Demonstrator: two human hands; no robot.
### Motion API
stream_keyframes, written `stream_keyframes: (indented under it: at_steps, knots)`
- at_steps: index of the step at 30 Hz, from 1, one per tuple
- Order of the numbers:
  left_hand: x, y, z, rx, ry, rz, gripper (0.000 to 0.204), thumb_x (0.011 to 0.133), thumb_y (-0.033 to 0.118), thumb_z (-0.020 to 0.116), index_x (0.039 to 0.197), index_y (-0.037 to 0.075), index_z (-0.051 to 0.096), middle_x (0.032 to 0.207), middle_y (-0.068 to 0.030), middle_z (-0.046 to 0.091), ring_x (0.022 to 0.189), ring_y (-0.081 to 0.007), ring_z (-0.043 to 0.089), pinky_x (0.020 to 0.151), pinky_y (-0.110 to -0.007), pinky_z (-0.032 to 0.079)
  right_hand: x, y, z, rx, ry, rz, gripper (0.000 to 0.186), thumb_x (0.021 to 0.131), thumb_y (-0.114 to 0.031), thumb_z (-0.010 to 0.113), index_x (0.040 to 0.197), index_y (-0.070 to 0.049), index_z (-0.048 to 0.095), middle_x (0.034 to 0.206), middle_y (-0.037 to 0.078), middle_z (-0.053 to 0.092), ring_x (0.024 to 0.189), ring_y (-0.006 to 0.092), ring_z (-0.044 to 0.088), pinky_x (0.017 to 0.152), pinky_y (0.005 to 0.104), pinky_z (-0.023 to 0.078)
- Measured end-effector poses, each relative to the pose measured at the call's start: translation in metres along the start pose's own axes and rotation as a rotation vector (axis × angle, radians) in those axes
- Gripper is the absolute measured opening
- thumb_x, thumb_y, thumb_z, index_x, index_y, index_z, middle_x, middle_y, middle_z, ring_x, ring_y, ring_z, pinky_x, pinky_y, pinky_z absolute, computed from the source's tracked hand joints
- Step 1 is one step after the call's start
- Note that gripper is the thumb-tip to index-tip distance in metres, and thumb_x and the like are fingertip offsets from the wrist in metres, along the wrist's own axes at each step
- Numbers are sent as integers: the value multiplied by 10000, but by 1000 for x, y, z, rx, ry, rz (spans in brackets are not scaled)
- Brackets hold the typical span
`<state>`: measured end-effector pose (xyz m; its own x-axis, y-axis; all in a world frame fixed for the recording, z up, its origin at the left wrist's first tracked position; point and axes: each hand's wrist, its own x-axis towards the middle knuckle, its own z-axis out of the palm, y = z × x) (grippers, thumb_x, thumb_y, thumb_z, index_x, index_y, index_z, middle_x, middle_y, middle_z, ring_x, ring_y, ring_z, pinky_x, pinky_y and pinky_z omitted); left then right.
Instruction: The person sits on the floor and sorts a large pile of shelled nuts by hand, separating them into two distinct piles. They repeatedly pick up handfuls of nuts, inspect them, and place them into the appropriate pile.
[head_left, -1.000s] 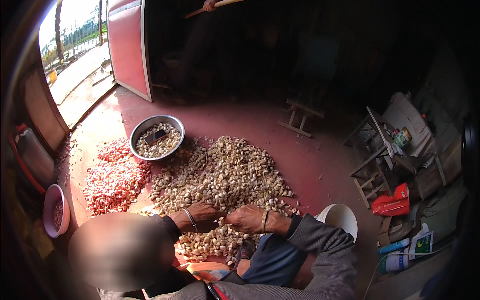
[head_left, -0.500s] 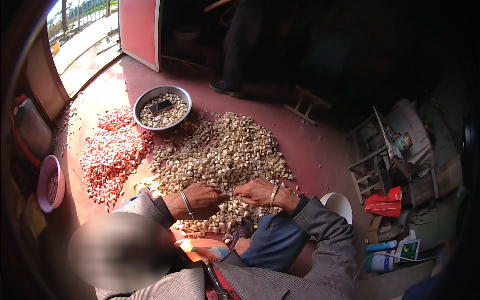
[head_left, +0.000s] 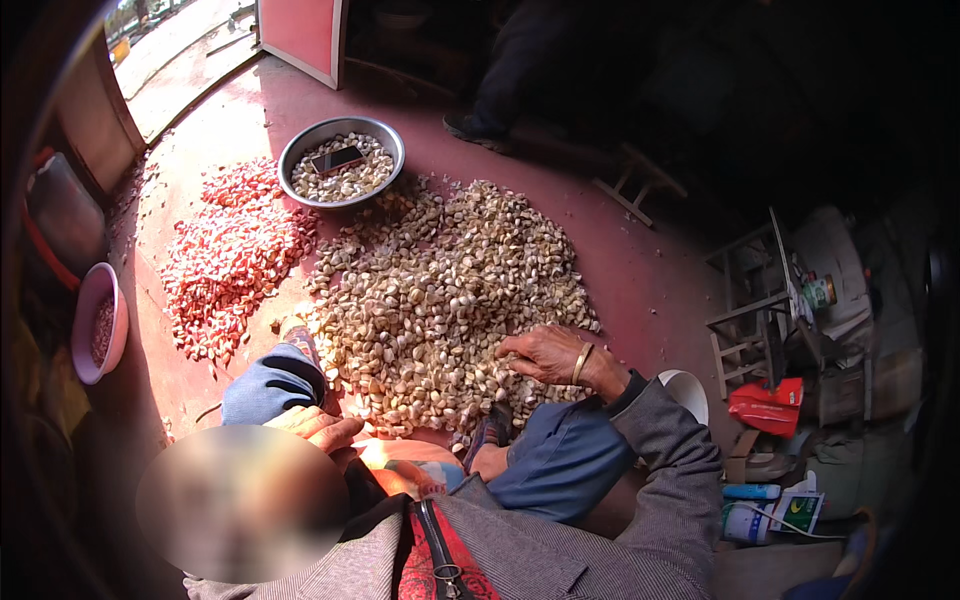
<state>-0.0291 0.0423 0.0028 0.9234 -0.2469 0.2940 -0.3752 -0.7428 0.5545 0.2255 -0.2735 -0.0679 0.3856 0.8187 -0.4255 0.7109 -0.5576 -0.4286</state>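
A broad heap of pale, clove-like pieces (head_left: 440, 290) covers the floor in front of me. At the heap's near right side is my right hand (head_left: 548, 356), a yellowish bracelet on its wrist. Its fingers are bent and drawn together at the pieces, and whatever lies between them is too small to make out. My left hand (head_left: 325, 430) is back by my left knee, apart from the heap. Its visible fingers are curled together, while a blurred patch covers the rest of it. Left of the heap lies a pile of smaller, pinkish-white pieces (head_left: 225, 270).
Behind the heap stands a metal basin (head_left: 396, 178) of pale pieces with a phone (head_left: 337, 160) on top. A pink basin (head_left: 120, 330) is at left, a white bucket (head_left: 688, 390) by my right elbow. A wooden stool (head_left: 640, 185) and a person's leg (head_left: 505, 85) are farther back.
My left hand has pulled back from the heap toward my left knee, away from my right hand. The right hand stays at the heap, and the view has shifted.
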Motion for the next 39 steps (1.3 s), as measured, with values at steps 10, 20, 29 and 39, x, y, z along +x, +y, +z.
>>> stream_keyframes:
  at_steps: [10, 20, 29, 39]
  knots:
    - [7, -28, 15, -87, 50, -103, 364, 820, 70, 723, 1165, 15, 623, 773, -95, 576, 724, -291, 585, 651, -416, 464, 12, 0, 2, 108, 101, -82, 270, 904, -166, 565, 1146, -116, 674, 732, 154, 675, 655, 336, 640, 662, 459, 502]
    - [10, -14, 22, 180, -161, -125, 386, 859, 199, 689, 1190, 16, 614, 850, -77, 580, 851, -257, 563, 771, -383, 431, 8, -3, -2, 38, 121, -82, 234, 925, -191, 593, 1126, -99, 671, 699, 167, 646, 656, 344, 642, 648, 461, 492]
    - [5, -21, 23, -154, 62, -85, 369, 794, 98, 730, 1143, 15, 643, 820, -102, 616, 746, -291, 591, 682, -401, 478, 2, -1, 0, 12, -76, 126, 295, 916, -220, 582, 1163, -74, 654, 750, 178, 671, 730, 358, 665, 697, 459, 511]
    - [2, -18, 20, -68, -14, -114, 408, 765, 109, 758, 1147, 26, 642, 834, -101, 605, 787, -297, 581, 704, -407, 466, 14, -4, -3, 35, -7, 59, 269, 948, -235, 605, 1160, -76, 646, 725, 172, 645, 689, 328, 656, 679, 445, 495]
